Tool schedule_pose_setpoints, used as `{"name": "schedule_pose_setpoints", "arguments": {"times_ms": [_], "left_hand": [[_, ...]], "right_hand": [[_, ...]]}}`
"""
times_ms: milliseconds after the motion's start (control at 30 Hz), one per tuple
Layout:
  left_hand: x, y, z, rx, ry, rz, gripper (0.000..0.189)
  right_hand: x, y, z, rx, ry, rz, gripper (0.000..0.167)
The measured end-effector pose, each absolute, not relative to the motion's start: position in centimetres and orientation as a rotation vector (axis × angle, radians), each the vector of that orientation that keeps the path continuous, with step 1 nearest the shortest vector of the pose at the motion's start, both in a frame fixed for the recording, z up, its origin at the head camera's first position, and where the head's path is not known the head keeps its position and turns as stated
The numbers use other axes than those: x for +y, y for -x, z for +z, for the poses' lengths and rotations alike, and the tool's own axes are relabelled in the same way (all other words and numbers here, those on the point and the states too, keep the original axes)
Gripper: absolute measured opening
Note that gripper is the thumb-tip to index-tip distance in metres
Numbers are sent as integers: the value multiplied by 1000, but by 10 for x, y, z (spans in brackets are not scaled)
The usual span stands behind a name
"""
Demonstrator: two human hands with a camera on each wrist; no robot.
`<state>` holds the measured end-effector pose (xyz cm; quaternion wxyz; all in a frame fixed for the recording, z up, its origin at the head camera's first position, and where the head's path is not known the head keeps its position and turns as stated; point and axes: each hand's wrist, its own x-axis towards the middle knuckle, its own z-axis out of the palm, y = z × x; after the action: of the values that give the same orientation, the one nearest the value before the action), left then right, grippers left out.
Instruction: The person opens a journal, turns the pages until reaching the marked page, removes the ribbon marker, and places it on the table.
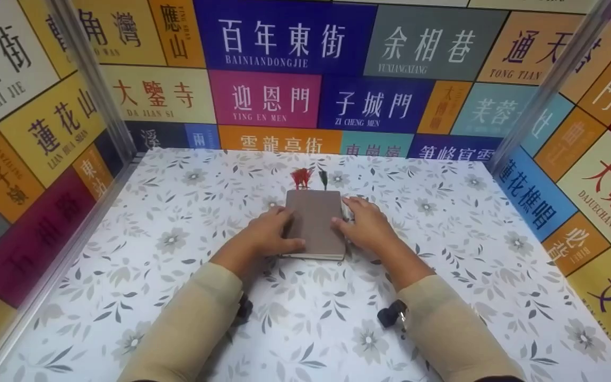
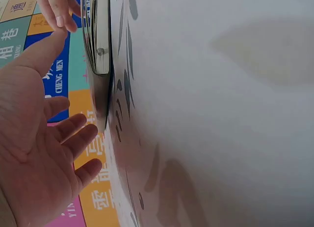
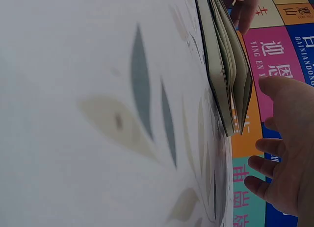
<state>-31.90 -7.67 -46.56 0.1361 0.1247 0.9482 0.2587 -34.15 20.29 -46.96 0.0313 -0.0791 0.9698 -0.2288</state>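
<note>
A notebook (image 1: 313, 223) with a plain grey-brown cover lies on the white floral tabletop (image 1: 305, 329). A red tassel (image 1: 301, 177) and a dark green tassel (image 1: 323, 179) stick out past its far edge. My left hand (image 1: 271, 232) is at the notebook's left side, its thumb reaching over the cover. At the right side is my right hand (image 1: 365, 223), thumb by the cover's edge. Both wrist views show relaxed, spread fingers; whether they touch the notebook is unclear. In the right wrist view the notebook's pages (image 3: 230, 55) fan slightly apart under the cover.
Panels with coloured Chinese street-name signs (image 1: 289, 37) surround the table at the back and both sides. Clear plastic-looking posts (image 1: 98, 79) stand at the back corners. Small black devices (image 1: 390, 314) sit by the sleeve cuffs.
</note>
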Motion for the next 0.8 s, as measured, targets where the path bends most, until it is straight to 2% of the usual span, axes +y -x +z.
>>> {"name": "schedule_pose_setpoints", "arguments": {"times_ms": [400, 800], "left_hand": [[-72, 316, -466, 2708, -546, 613, 104], [-69, 314, -470, 2721, -553, 554, 102]], "right_hand": [[197, 339, -474, 2936, 268, -743, 78], [194, 337, -476, 2899, 296, -822, 75]]}}
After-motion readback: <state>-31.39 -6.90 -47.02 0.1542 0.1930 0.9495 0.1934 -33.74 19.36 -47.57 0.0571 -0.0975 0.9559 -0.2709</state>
